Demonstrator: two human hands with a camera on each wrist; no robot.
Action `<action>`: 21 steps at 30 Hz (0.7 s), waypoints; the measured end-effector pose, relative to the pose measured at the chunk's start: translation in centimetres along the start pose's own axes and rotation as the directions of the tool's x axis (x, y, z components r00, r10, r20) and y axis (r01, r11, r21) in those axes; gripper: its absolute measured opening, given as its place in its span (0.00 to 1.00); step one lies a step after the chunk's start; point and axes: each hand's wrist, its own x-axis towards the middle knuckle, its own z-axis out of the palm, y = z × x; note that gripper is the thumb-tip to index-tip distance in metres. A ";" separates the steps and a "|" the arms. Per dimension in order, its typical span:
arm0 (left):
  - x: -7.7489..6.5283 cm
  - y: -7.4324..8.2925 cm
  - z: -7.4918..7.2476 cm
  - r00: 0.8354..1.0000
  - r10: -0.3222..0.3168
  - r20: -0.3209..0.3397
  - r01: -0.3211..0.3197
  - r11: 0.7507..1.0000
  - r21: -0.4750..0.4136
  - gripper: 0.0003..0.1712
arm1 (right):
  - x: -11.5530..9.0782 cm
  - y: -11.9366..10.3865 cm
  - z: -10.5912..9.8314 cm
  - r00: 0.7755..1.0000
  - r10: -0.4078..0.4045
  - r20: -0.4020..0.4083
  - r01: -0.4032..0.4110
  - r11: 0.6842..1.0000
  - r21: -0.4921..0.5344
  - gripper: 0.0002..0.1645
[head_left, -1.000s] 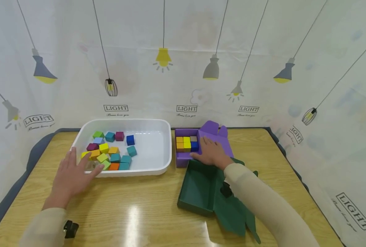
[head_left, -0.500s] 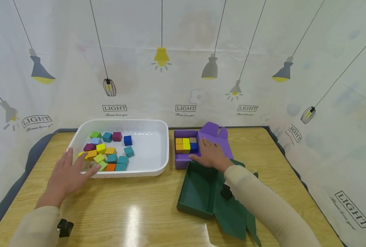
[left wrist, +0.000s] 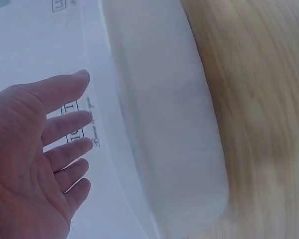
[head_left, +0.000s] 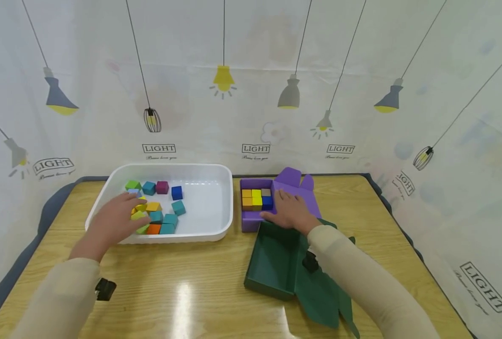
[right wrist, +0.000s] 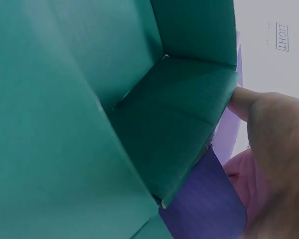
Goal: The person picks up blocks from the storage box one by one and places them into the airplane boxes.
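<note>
My left hand [head_left: 114, 220] is over the left part of the white tray [head_left: 208, 200], above the coloured cubes [head_left: 154, 207], some of which it hides. The left wrist view shows this hand [left wrist: 35, 159] with fingers apart and nothing in them, near the tray wall [left wrist: 164, 109]. My right hand [head_left: 290, 211] rests at the hinge side of the purple box [head_left: 251, 223], its fingers extended over the lid. Inside that box sit several cubes [head_left: 256, 199] in yellow, orange, grey and blue. In the right wrist view the green box hides part of the right hand [right wrist: 279, 144].
An open green box [head_left: 272, 259] stands in front of the purple one, its lid [head_left: 320, 296] folded out to the right beneath my right forearm. The wooden table [head_left: 183, 292] ends at a printed curtain [head_left: 200, 113] on the back and sides.
My left hand has moved right and forward, from the tray's left rim to over the cubes. My right hand stays in place at the purple box.
</note>
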 end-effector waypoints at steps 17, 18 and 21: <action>4.0 4.2 1.7 0.989 -0.036 0.141 0.044 0.997 -0.057 0.34 | -0.1 0.0 0.2 1.000 0.006 -0.004 -0.006 1.000 0.003 0.57; 4.1 4.3 1.8 0.989 -0.043 0.143 0.053 0.996 -0.065 0.35 | -0.1 0.0 0.2 1.000 0.003 -0.004 -0.003 1.000 0.007 0.57; 4.3 4.1 2.0 0.989 -0.057 0.135 0.067 0.996 -0.066 0.36 | -0.1 0.1 0.2 1.000 0.001 -0.009 0.000 1.000 0.017 0.57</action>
